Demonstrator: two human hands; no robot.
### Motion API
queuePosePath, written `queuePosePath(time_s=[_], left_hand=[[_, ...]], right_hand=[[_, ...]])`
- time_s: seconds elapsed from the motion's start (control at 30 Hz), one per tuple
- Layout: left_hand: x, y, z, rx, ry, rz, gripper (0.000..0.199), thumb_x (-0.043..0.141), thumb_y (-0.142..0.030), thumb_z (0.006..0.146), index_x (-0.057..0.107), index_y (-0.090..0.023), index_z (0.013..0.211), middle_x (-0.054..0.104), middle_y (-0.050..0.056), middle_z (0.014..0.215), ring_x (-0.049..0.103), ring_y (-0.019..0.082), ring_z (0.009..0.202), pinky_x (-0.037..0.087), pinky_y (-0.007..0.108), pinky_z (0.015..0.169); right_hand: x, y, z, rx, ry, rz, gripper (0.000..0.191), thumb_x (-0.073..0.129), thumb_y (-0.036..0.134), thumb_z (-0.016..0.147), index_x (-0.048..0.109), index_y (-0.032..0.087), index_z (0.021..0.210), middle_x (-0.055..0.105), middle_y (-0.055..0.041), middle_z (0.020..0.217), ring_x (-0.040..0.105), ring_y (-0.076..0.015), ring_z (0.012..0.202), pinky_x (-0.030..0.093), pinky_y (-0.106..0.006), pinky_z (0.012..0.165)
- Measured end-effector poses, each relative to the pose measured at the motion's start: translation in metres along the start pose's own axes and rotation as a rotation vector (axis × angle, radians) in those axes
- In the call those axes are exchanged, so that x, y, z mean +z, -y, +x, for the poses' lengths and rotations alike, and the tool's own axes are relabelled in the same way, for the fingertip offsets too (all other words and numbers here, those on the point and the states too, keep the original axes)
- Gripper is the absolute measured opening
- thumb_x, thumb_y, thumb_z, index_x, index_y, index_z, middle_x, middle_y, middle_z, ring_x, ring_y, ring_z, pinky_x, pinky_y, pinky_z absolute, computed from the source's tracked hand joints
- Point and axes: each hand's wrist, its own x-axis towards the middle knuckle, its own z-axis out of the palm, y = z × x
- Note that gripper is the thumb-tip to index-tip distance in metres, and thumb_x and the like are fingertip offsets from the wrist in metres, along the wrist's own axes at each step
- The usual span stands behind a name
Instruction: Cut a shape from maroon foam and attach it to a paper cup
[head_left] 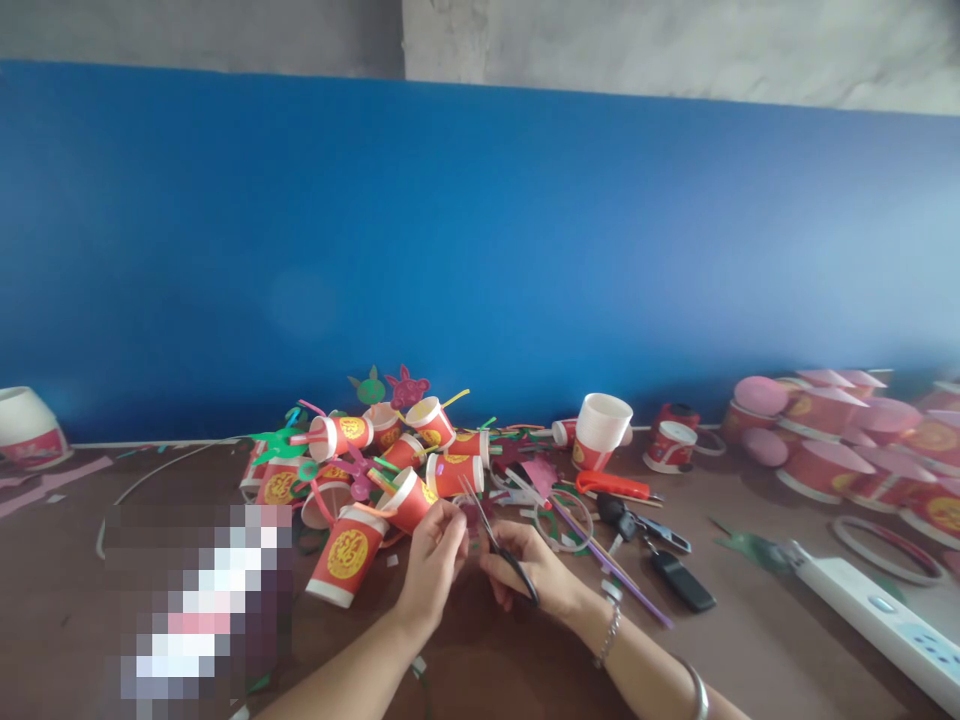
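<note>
Panel (480,250), blue, upright behind the brown table (757,650). Heap of red paper cups (405,455) on the table, beyond the hands and mostly to their left; white power strip (877,615) well apart at right.

Left hand (433,555): thumb and fingertips drawn together beside the blades; what they pinch, if anything, cannot be made out. Right hand (529,562): grasping black-handled scissors (499,545) by the handle. Scissors sit between the hands, points away from the wearer; blades look slightly parted. Handling, judged: light, rigid, smooth, little slip with fingers at the loops; hold there, off the edges.

Small pink piece (471,512) near the left fingertips, partly hidden; probably thin, soft, easily creased. Best taken at its rim, clear of the blades.
</note>
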Motion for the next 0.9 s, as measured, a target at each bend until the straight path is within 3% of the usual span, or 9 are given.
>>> queuePosePath(time_s=[0.3,0.9], left_hand=[[-0.0006,0.0016,0.0003,0.011,-0.018,0.000,0.031,0.055,-0.045,0.081,0.042,-0.018,0.070,0.035,-0.010,0.051,0.022,0.003,0.040,0.018,0.014,0.037],[-0.0011,0.0019,0.0006,-0.028,-0.068,0.007,0.032,0.056,-0.046,0.080,0.042,-0.019,0.070,0.035,-0.009,0.052,0.026,0.004,0.043,0.021,0.012,0.040]], right_hand=[[-0.0028,-0.0006,0.0012,0.011,-0.003,-0.036,0.034,0.069,0.045,0.068,0.049,0.017,0.069,0.049,0.0069,0.041,0.041,-0.0053,0.032,0.031,-0.015,0.032],[-0.0040,-0.0027,0.0006,0.007,0.019,-0.042,0.034,0.069,0.044,0.069,0.051,0.016,0.069,0.050,0.0065,0.040,0.042,-0.0057,0.032,0.033,-0.015,0.032]])
